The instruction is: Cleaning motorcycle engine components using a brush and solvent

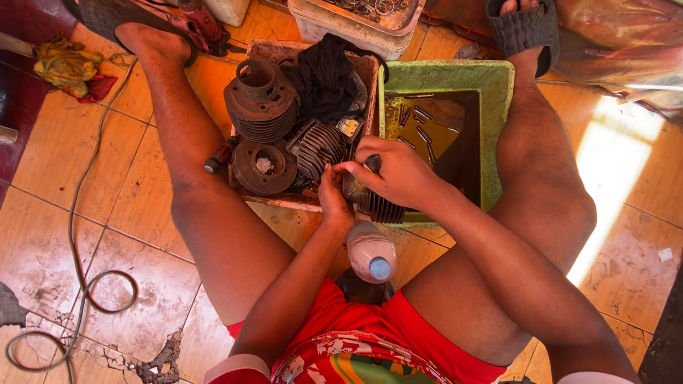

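Two hands | left hand [333, 195], right hand [395, 171] pinching finned cylinder [373, 203] | at green tub [498, 92] rim

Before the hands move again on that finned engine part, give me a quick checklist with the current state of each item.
1. Both hands on the part: ok. The left hand and the right hand meet at the finned cylinder.
2. Part supported: ok, it rests at the front edge of the green tray.
3. Dark tool in the right hand seated: cannot tell, fingers hide its tip.
4. Small bolts contained: ok, they lie in the dark liquid inside the green tray.
5. Plastic bottle clear of the hands: not ok, it stands just under them, between the knees.
6. Other parts stowed: ok, they sit in the rusty tray.
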